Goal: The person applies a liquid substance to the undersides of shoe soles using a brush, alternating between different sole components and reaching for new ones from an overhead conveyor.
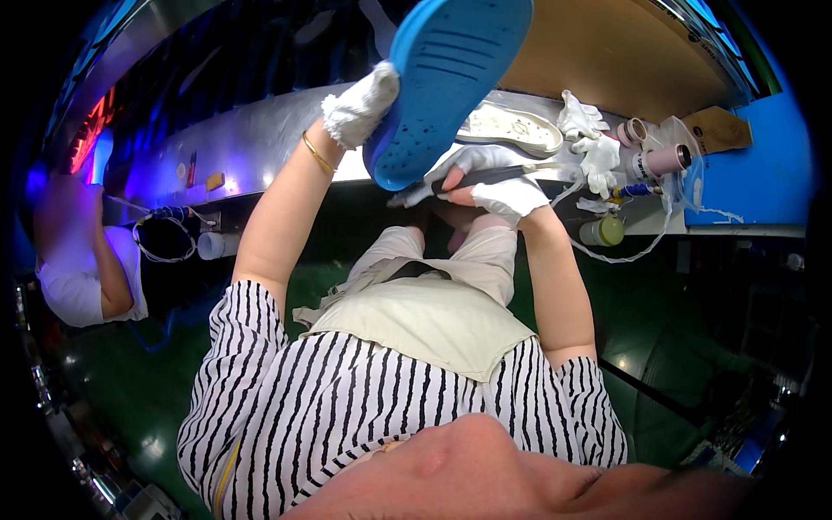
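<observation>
A large blue shoe sole [446, 87] with grooves and small dark specks is held up in front of me, over the near edge of the metal bench. My left hand [362, 102], in a white glove, is closed on its left edge; the fingers behind it are hidden. Just below the sole, my right hand [503, 192] wears a white glove with bare fingertips. Its fingers wrap a slim dark pen-like tool [496, 174], whose dark end points left. Behind the sole, a white shoe sole [513, 128] lies on the bench, partly covered.
White gloves [598, 160], tape rolls [633, 132] and a pink tumbler [667, 159] stand on the right of the metal bench [251, 147]. A pale cable [637, 257] loops below, near a green-lidded jar [604, 230]. At far left sits another person [87, 260].
</observation>
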Demonstrator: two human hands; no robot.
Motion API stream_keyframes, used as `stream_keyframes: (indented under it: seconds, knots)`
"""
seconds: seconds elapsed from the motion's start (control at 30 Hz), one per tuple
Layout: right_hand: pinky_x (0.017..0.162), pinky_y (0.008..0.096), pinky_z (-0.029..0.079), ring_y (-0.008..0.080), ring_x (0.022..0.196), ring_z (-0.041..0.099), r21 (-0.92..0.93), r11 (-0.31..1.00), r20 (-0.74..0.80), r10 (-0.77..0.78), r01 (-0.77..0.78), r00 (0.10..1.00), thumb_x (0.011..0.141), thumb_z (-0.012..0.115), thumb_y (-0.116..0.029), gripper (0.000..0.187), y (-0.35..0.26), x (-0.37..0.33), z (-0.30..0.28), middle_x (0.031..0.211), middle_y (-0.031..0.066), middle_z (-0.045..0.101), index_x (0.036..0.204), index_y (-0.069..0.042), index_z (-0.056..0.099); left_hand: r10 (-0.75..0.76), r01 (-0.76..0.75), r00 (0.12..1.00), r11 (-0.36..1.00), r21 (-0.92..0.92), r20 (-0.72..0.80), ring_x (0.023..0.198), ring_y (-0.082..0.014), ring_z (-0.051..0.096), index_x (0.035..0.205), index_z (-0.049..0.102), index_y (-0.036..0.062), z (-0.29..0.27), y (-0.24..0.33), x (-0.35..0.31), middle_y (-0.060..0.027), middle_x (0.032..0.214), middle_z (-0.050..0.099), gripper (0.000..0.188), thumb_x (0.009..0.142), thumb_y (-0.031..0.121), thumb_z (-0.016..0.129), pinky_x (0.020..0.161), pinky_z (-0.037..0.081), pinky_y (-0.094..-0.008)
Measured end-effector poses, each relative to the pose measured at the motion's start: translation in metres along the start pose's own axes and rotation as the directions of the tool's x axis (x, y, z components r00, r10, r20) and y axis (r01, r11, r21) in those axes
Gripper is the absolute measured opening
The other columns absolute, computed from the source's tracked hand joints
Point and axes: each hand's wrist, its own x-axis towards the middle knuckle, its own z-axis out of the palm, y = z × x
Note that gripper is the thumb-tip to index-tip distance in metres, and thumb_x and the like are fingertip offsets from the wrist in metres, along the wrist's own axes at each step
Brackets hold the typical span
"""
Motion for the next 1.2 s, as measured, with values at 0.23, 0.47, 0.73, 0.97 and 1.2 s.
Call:
stream_keyframes:
  seconds: [0.23, 0.47, 0.73, 0.97, 1.2]
  knots:
    - [0.067, 0.0237, 0.049, 0.0121, 0.075, 0.057, -0.309, 0.949, -0.098, -0.095, 0.061, 0.991, 0.074, 0.066, 0.002, 0.012, 0.012, 0.010, 0.014, 0.084, 0.0034, 0.061, 0.084, -0.005, 0.064, -0.259, 0.266, 0.951, 0.964, 0.018, -0.171, 0.101, -0.0295, 0.060, 0.136, 0.040, 0.0091, 0.004, 0.011, 0.013, -0.0202, 0.119, 0.055, 0.096, 0.069, 0.078, 0.048, 0.081, 0.053, -0.0393]
    - [0.076, 0.0274, 0.046, 0.0149, 0.083, 0.057, -0.236, 0.971, -0.189, -0.094, 0.048, 0.977, 0.068, 0.066, 0.003, 0.014, -0.003, 0.024, 0.005, 0.085, 0.0043, 0.062, 0.079, -0.005, 0.063, -0.348, 0.356, 0.907, 0.934, -0.010, -0.237, 0.104, -0.0281, 0.056, 0.135, 0.042, 0.0093, 0.000, 0.010, 0.024, -0.0184, 0.122, 0.053, 0.086, 0.076, 0.071, 0.050, 0.084, 0.050, -0.0390]
    - [0.070, 0.0294, 0.050, 0.0160, 0.080, 0.056, -0.392, 0.911, -0.125, -0.187, 0.125, 0.974, 0.074, 0.066, -0.003, 0.006, -0.008, 0.025, -0.011, 0.087, 0.0047, 0.061, 0.078, -0.006, 0.063, -0.343, 0.368, 0.915, 0.926, 0.088, -0.212, 0.108, -0.0307, 0.053, 0.139, 0.037, 0.0134, -0.003, 0.008, 0.030, -0.0195, 0.128, 0.048, 0.089, 0.075, 0.074, 0.047, 0.086, 0.048, -0.0411]
    - [0.075, 0.0277, 0.047, 0.0139, 0.084, 0.058, -0.578, 0.803, -0.054, -0.215, 0.145, 0.975, 0.072, 0.070, -0.007, 0.010, -0.012, 0.018, -0.026, 0.089, 0.0025, 0.063, 0.080, -0.009, 0.065, -0.373, 0.366, 0.892, 0.927, -0.075, -0.255, 0.103, -0.0289, 0.057, 0.135, 0.042, 0.0100, -0.002, 0.025, 0.020, -0.0174, 0.123, 0.053, 0.085, 0.076, 0.071, 0.049, 0.084, 0.050, -0.0416]
    - [0.071, 0.0231, 0.047, 0.0101, 0.081, 0.058, -0.296, 0.916, -0.349, -0.367, 0.270, 0.862, 0.075, 0.069, 0.002, 0.015, -0.029, 0.005, -0.013, 0.087, 0.0021, 0.062, 0.086, -0.005, 0.062, 0.086, -0.217, 0.935, 0.906, -0.363, -0.345, 0.122, -0.0310, 0.045, 0.138, 0.032, 0.0063, -0.031, 0.018, -0.016, -0.0177, 0.134, 0.044, 0.078, 0.086, 0.063, 0.039, 0.102, 0.038, -0.0474]
